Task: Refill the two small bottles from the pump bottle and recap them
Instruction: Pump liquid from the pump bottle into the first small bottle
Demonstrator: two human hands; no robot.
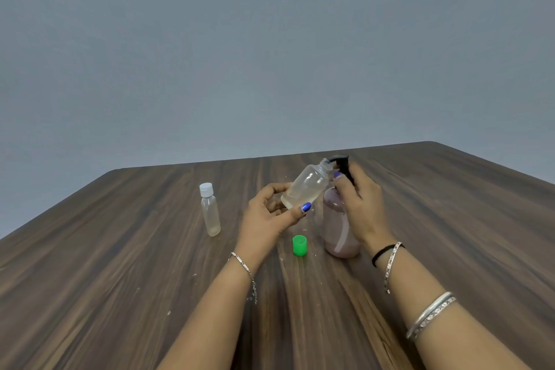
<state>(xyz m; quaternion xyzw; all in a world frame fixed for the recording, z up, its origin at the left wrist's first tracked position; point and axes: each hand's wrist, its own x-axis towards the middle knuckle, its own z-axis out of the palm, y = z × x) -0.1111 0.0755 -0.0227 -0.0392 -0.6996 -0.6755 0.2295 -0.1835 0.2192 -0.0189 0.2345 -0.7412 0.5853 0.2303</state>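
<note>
Two hands meet over the middle of the worktop (126, 249). The left hand (267, 219) makes its grip on an open small bottle (306, 188), thumb and fingers curled round its base, holding it off the surface and tilted so its threaded neck points up and right, just at the spout of the black pump head (341, 161). A little clear liquid lies in the bottle's lower end. The right hand (360, 204) has its grip closed round the neck of the pump bottle (338, 237), fingers wrapped beneath the pump head. That pump bottle stands upright on the worktop, with pinkish liquid inside.

Just in front of the two bottles, a green cap (299, 245) sits on the wood, apart from both hands. Well off to the left stands a second small bottle (210, 212), upright, clear, with a white cap (206, 189) on it. Bracelets show on both wrists. A plain grey wall rises behind the worktop.
</note>
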